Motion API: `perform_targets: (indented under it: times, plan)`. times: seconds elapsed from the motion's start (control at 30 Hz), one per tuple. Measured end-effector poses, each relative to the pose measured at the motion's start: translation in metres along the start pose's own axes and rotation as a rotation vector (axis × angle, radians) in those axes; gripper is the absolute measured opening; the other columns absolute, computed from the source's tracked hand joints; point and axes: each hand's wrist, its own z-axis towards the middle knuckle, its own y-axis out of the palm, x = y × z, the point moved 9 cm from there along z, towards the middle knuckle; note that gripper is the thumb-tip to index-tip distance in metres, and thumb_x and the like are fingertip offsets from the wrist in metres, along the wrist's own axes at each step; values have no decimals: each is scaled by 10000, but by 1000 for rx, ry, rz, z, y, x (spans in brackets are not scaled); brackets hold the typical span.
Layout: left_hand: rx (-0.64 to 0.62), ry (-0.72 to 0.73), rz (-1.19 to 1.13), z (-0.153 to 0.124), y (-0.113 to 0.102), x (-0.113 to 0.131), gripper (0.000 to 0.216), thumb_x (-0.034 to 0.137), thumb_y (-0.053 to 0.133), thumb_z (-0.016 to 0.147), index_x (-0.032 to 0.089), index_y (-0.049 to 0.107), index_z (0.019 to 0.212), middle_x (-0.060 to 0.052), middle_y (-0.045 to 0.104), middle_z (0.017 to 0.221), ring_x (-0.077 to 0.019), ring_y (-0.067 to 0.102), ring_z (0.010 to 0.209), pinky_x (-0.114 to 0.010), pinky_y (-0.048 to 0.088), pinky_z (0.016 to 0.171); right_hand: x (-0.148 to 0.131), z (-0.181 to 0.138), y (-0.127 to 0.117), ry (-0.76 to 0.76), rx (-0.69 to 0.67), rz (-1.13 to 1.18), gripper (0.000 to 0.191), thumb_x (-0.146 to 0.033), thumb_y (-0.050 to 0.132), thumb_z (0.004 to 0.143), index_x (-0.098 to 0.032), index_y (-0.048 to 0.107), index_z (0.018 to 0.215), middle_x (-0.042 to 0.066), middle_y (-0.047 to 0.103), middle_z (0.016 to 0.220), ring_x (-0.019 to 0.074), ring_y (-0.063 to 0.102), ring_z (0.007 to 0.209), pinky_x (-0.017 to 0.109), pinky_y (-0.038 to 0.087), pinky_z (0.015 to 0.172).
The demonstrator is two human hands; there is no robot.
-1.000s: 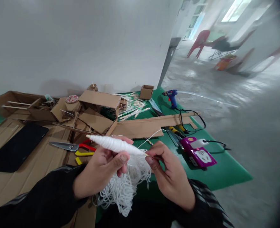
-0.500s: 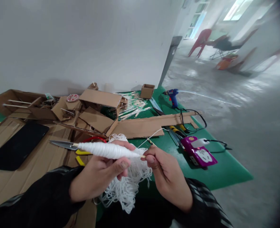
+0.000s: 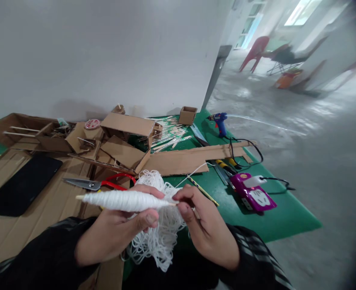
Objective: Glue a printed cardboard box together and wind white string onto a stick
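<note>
A wooden stick wound thickly with white yarn [image 3: 120,200] lies level across my hands, its bare tip poking out at the left. My left hand [image 3: 117,231] curls round the wound middle, thumb in front and fingers behind. At the right end, my right hand [image 3: 203,227] pinches the stick's tip between thumb and fingers. Beneath and behind both hands is a loose heap of white yarn [image 3: 158,245]. Red-handled scissors [image 3: 95,184] rest on the cardboard beyond the stick, partly covered by it. A patterned pencil-like stick [image 3: 203,190] lies right of the heap.
Cardboard box pieces [image 3: 126,125] and a bundle of thin sticks [image 3: 172,133] stand along the wall. On the green table's right side are a blue glue gun [image 3: 219,123], a purple power strip [image 3: 253,193] and cutters [image 3: 226,167]. A black tablet-like slab [image 3: 22,185] lies left.
Both hands have shifted left and slightly down with the yarn-wound stick. The scissors' red handles and the patterned stick now show more fully.
</note>
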Motion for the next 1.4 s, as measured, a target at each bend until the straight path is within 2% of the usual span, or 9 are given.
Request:
perform_targets:
  times: [0.13, 0.3, 0.5, 0.67, 0.83, 1.03, 1.2, 1.27, 1.4]
  plan:
    - [44, 5, 62, -4, -8, -3, 246, 371, 662, 864, 274, 618, 1086, 33, 598, 692, -100, 538, 598, -181, 456, 566, -3, 1, 2, -19, 3, 33, 35, -189, 434, 961, -222, 445, 963, 5, 502, 823, 137, 480, 656, 265, 412, 599]
    - [55, 17, 62, -8, -11, -7, 249, 390, 651, 869, 268, 618, 1083, 35, 591, 690, -98, 548, 595, -178, 469, 567, -7, 3, 7, -57, -26, -33, 204, -208, 363, 999, -220, 477, 831, 5, 530, 753, 157, 515, 706, 289, 390, 654]
    - [83, 3, 39, -8, -14, -10, 256, 396, 653, 864, 232, 628, 1059, 20, 605, 684, -111, 571, 601, -190, 485, 563, -2, 2, 10, 16, -24, 56, 60, -252, 462, 964, -226, 452, 1018, -5, 530, 815, 136, 497, 656, 254, 402, 583]
    - [97, 7, 59, -9, -15, -12, 267, 399, 666, 852, 222, 634, 1048, 21, 589, 662, -117, 552, 582, -200, 470, 549, -7, 3, 11, -45, -18, -27, 183, -217, 393, 993, -219, 505, 849, 1, 575, 751, 147, 541, 692, 275, 390, 629]
    - [120, 20, 31, -13, -19, -12, 252, 388, 662, 857, 234, 629, 1054, 21, 588, 670, -118, 552, 583, -200, 473, 554, -5, 3, 13, -11, -3, 16, 83, -261, 471, 961, -216, 502, 1023, 28, 590, 854, 156, 547, 718, 270, 437, 631]
    - [101, 22, 118, -16, -21, -9, 243, 338, 673, 856, 255, 627, 1080, 5, 610, 812, -107, 551, 648, -195, 476, 612, -10, 6, 11, -68, 8, -5, 186, -205, 401, 989, -216, 525, 852, 8, 572, 755, 155, 538, 709, 283, 395, 652]
    - [116, -10, 92, -17, -23, -14, 251, 339, 680, 850, 269, 619, 1083, 20, 592, 754, -111, 550, 640, -191, 471, 598, -6, 2, 12, -19, 15, 92, 90, -238, 483, 954, -224, 488, 1043, 10, 558, 856, 141, 525, 695, 252, 431, 617]
    - [133, 1, 114, -18, -25, -13, 255, 344, 693, 836, 259, 630, 1069, 16, 588, 745, -118, 548, 642, -197, 466, 592, -6, 3, 12, -29, 15, 80, 33, -225, 469, 959, -224, 490, 984, -1, 543, 818, 136, 509, 669, 250, 414, 600]
    - [138, -8, 153, -18, -27, -13, 274, 356, 706, 822, 246, 625, 1060, 9, 582, 756, -123, 538, 639, -196, 450, 561, -5, 4, 15, -18, -10, 18, 181, -218, 397, 996, -219, 513, 857, -8, 555, 739, 142, 528, 684, 269, 391, 635]
